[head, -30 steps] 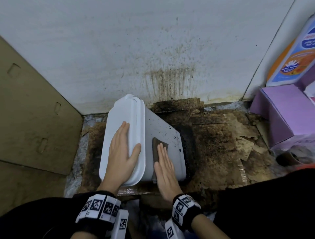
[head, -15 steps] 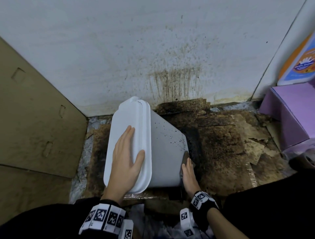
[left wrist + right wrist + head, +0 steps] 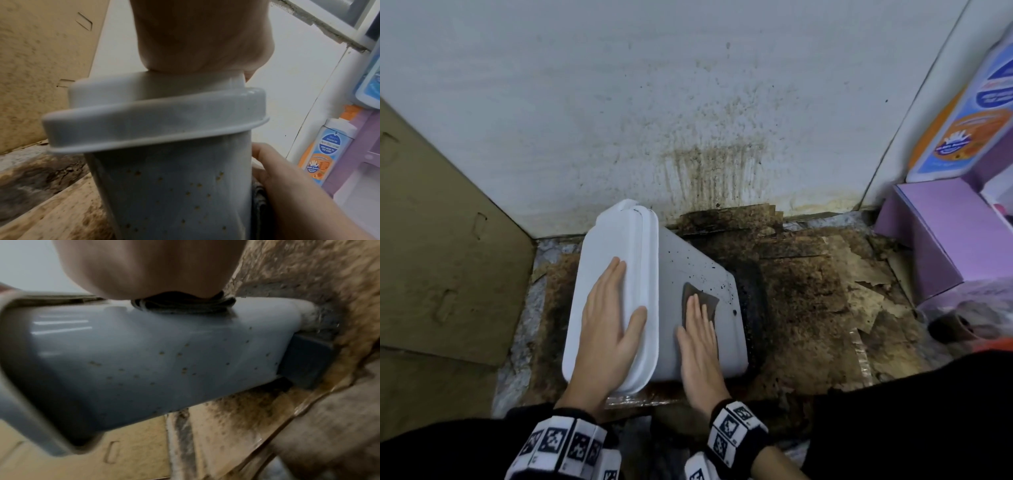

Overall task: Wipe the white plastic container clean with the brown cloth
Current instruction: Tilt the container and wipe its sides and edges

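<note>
Change: since 0.5 s ago, we saw the right hand [image 3: 700,346] come back up from the container's lower right corner onto its upper side wall, the brown cloth [image 3: 702,303] with it; the left hand [image 3: 607,325] kept its place on the lid.
Container: we found the white plastic container [image 3: 698,263] lying on its side on stained, soaked cardboard [image 3: 808,294], its far end near the spattered wall [image 3: 688,102].
Lid: the white lid [image 3: 602,250] faced left and was on the container.
Left hand: we saw it laid flat on the lid, fingers straight and together, thumb spread onto the lid's rim, grasping nothing.
Right hand: it pressed the cloth flat against the side wall with straight fingers, not curled round it; in the right wrist view the folded cloth [image 3: 183,305] sat squeezed between palm and plastic.
Dirt: we counted many dark specks on the wall beyond the cloth and 1 larger drop near the right edge.
Surroundings: a brown cardboard sheet [image 3: 441,257] leaned at left; a purple box [image 3: 941,233] and a soap refill pack [image 3: 959,130] stood at right.
</note>
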